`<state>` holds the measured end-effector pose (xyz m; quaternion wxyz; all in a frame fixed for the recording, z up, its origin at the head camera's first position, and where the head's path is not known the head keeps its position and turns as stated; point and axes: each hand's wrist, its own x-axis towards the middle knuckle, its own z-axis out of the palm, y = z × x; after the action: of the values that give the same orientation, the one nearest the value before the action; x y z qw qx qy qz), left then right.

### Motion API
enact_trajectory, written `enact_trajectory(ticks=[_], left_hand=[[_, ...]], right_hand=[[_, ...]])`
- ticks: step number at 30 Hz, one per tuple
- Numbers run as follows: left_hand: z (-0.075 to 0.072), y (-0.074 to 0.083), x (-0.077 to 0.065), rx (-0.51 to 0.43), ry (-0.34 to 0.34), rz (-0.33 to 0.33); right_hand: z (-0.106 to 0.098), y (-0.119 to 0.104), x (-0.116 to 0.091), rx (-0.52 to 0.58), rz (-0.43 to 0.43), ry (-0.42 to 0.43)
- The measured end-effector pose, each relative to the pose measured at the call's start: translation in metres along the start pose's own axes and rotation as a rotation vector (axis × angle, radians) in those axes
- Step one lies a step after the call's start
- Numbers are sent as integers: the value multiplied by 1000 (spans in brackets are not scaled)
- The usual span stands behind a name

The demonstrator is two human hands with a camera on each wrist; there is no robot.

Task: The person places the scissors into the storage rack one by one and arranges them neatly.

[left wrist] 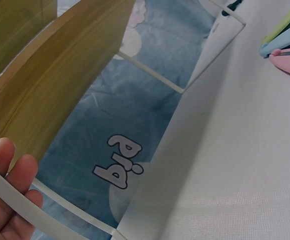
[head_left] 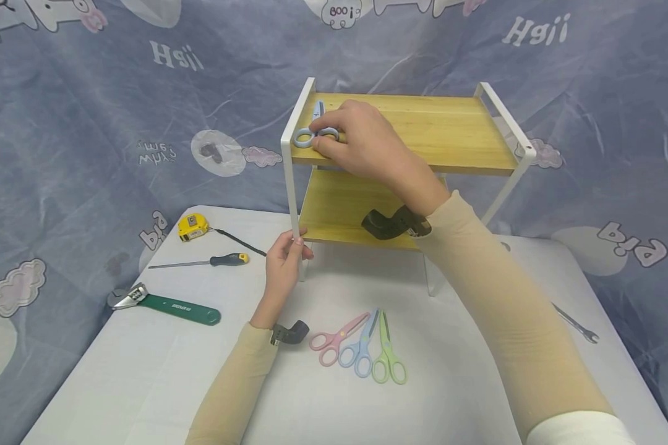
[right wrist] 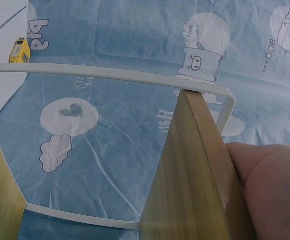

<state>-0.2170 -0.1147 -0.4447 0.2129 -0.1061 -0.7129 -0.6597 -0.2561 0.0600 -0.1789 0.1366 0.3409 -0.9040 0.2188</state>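
Observation:
A two-tier shelf with wooden boards and a white metal frame stands at the middle back of the table. At the left end of its upper board lies a pair of light blue scissors, blades toward the back. My right hand pinches these scissors by the handles with thumb and fingers. In the right wrist view the hand shows beside the board's edge, and the scissors are hidden. Lower down, my left hand grips the front left leg; its fingers wrap the white bar in the left wrist view.
Pink scissors, a second blue pair and green scissors lie in front of the shelf. To the left are a yellow tape measure, a screwdriver and a green-handled adjustable wrench. A spanner lies at right.

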Motion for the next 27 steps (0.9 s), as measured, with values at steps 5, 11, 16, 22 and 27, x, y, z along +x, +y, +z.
enact_trajectory(ticks=[5,11,16,22,27], left_hand=[[0,0,0,-3,1,3],[0,0,0,7,2,13],[0,1,0,21,5,18],[0,1,0,19,7,14],[1,0,0,6,7,10]], right_hand=[[0,0,0,-3,4,-1],[0,0,0,-11,-2,0],[0,0,0,-27,-11,2],[0,-1,0,-40,-5,-2],[1,-2,-2,-48,14,3]])
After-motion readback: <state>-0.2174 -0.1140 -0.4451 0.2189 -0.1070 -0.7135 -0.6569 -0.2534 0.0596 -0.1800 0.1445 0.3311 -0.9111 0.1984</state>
